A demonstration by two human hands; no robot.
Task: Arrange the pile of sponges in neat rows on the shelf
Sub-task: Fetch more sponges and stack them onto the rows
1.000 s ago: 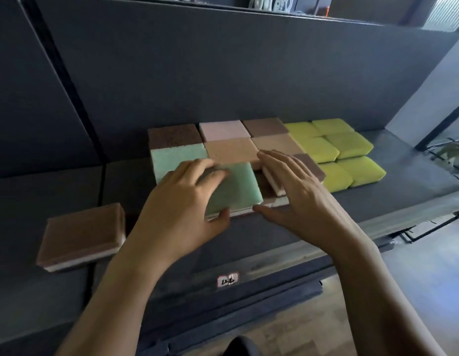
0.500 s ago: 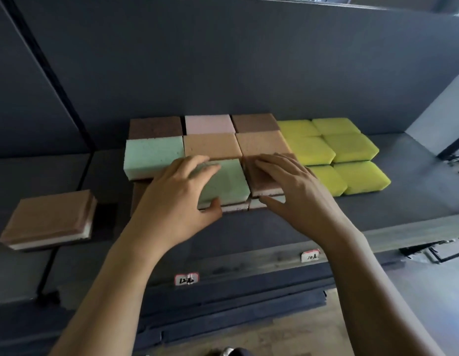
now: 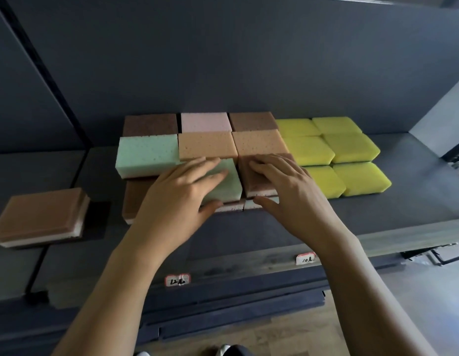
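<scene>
Sponges lie in rows on the dark shelf [image 3: 377, 214]: brown, pink and tan ones at the back, several yellow sponges [image 3: 351, 147] on the right. My left hand [image 3: 177, 201] holds a green sponge [image 3: 229, 186] in the front row, fingers over its top and thumb against its front edge. My right hand [image 3: 287, 191] rests with straight fingers on the brown sponge [image 3: 256, 183] beside it, thumb near the front edge. Both sponges sit on a lower layer. A taller green sponge [image 3: 146, 155] stands left of them, above a brown one [image 3: 136, 194].
One loose brown sponge with a white base [image 3: 41, 214] lies apart on the shelf section at the left. A dark back panel rises behind the rows. Two price tags [image 3: 177, 279] [image 3: 305, 258] hang on the shelf's front edge. Wooden floor shows below.
The green sponge has been set down and pushed back against the tan row. My right hand has slid the brown sponge in beside it. The view has shifted right.
</scene>
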